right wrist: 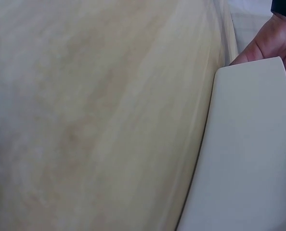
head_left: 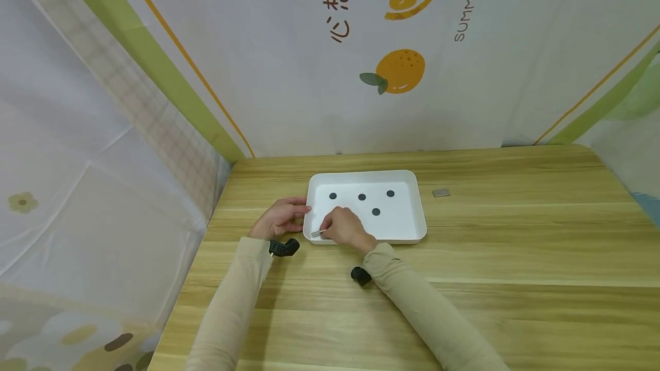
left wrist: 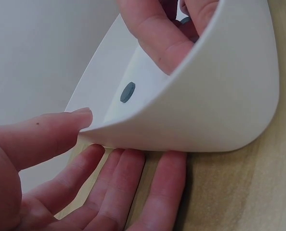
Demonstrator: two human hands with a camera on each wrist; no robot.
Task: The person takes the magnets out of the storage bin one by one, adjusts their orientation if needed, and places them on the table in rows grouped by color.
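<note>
A shallow white tray (head_left: 394, 228) lies on the wooden table. My left hand (head_left: 281, 219) holds its left wall, with the thumb over the rim and the fingers (left wrist: 169, 185) against the outside. Inside the tray's front left corner, my right hand (head_left: 344, 225) pinches a small silver rectangular piece (head_left: 316, 234). In the left wrist view only part of that hand shows behind the tray wall, and the piece is hidden. Several dark round discs lie spread over the tray floor, one disc (head_left: 333, 196) near the left wall and another disc (head_left: 376, 212) nearer the middle.
To the right of the tray, a flat grey rectangular piece (head_left: 441, 193) lies on the table (head_left: 515, 245). A printed cloth (head_left: 289, 73) hangs behind the table's back edge, and more cloth hangs at the left. Each wrist carries a black camera mount (head_left: 284, 247).
</note>
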